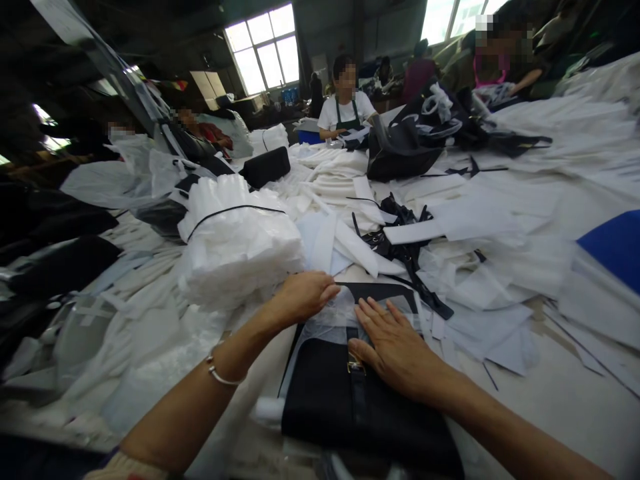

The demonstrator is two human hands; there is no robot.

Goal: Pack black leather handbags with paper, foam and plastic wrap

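Observation:
A black handbag (330,393) with a strap and a gold buckle (354,365) lies flat on the table in front of me, its far end inside a clear plastic bag (333,319). My right hand (395,347) lies flat on the handbag, fingers stretched out, thumb beside the buckle. My left hand (303,295) has its fingers curled onto the far edge of the plastic bag. A silver bangle (220,375) circles my left wrist.
A tied bundle of white sheets (235,243) stands just left of my left hand. Loose white paper pieces (480,293) and black straps (405,253) litter the table. More black bags (400,157) lie farther back. Other people sit at the far end. A blue object (615,247) is at right.

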